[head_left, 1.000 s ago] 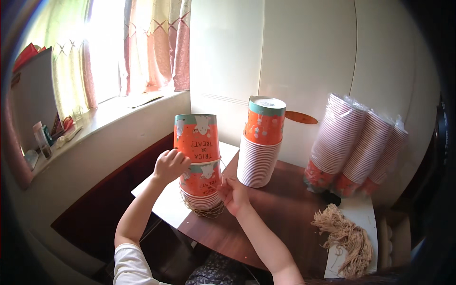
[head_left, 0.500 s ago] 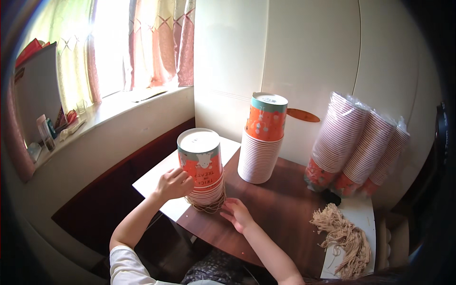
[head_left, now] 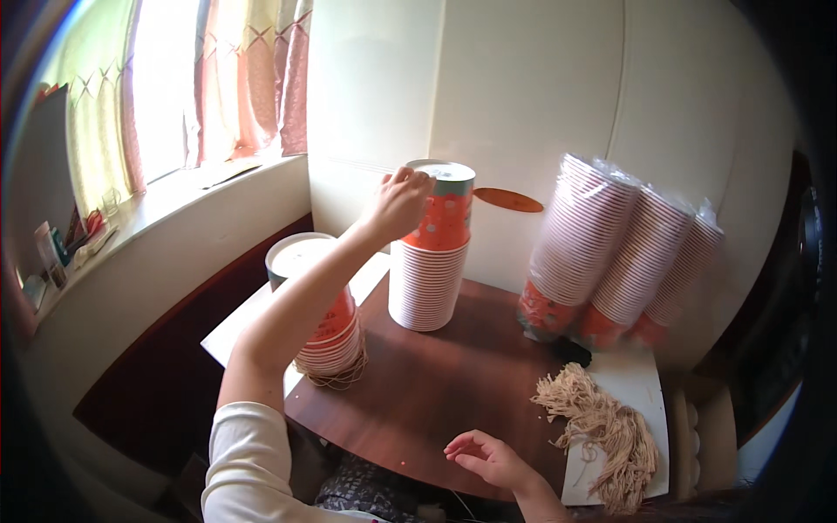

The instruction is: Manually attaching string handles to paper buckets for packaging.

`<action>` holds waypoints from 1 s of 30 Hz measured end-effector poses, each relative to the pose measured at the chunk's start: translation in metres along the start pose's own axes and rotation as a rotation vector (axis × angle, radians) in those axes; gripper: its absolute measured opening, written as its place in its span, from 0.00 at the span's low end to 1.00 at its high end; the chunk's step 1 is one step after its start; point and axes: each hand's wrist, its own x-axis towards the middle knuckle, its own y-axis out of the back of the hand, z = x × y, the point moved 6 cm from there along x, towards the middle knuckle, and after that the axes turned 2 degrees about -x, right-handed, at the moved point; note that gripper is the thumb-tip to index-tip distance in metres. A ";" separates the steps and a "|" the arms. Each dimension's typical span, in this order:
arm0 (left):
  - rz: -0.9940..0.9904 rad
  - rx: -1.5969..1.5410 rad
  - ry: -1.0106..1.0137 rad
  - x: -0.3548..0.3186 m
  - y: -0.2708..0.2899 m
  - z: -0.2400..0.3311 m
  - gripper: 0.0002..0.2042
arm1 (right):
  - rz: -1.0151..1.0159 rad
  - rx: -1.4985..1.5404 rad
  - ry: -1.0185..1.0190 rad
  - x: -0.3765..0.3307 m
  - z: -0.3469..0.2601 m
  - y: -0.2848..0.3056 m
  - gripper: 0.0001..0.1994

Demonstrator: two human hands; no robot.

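Note:
My left hand (head_left: 399,206) reaches across to the middle stack of upturned paper cups, its fingers curled at the upper edge of the top orange-and-green paper cup (head_left: 443,218). Below that cup, the stacked white rims (head_left: 425,283) make a ribbed column on the table. Partly hidden by my left forearm, a second stack of upturned orange cups (head_left: 336,327) stands at the left, with thin tan strings (head_left: 344,376) round its base. Over the table's near edge hovers my right hand (head_left: 490,458), empty, fingers loosely bent and apart from the thumb.
Plastic-wrapped cup stacks (head_left: 580,235) lean together at the back right. A bundle of beige cords (head_left: 610,436) lies on the table's white right end, near a small black object (head_left: 572,352). The windowsill (head_left: 187,196) runs along the left wall.
My left hand has left the left stack and moved up and right to the top of the middle stack. My right hand has drawn back from the strings toward the near edge.

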 end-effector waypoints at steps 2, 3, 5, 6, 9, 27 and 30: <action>-0.053 0.003 0.079 0.021 -0.020 -0.002 0.14 | -0.005 -0.038 0.103 -0.005 -0.016 0.005 0.09; -0.162 -0.001 0.123 0.034 -0.031 -0.004 0.12 | 0.014 -0.039 0.106 -0.007 -0.015 0.010 0.09; -0.186 -0.110 0.119 0.053 -0.043 -0.016 0.07 | 0.069 0.095 0.204 -0.008 -0.018 0.019 0.10; -0.208 -0.178 0.158 0.058 -0.044 -0.023 0.06 | 0.079 0.100 0.206 -0.011 -0.019 0.020 0.10; -0.253 -0.323 0.243 0.069 -0.044 -0.034 0.06 | 0.109 0.040 0.242 -0.014 -0.029 0.022 0.12; 0.245 -0.885 0.267 0.077 0.098 -0.006 0.06 | 0.363 -0.399 0.523 -0.037 -0.073 0.048 0.14; 0.007 -1.347 0.516 0.024 0.043 0.016 0.05 | 0.607 -0.182 0.481 -0.051 -0.055 0.084 0.14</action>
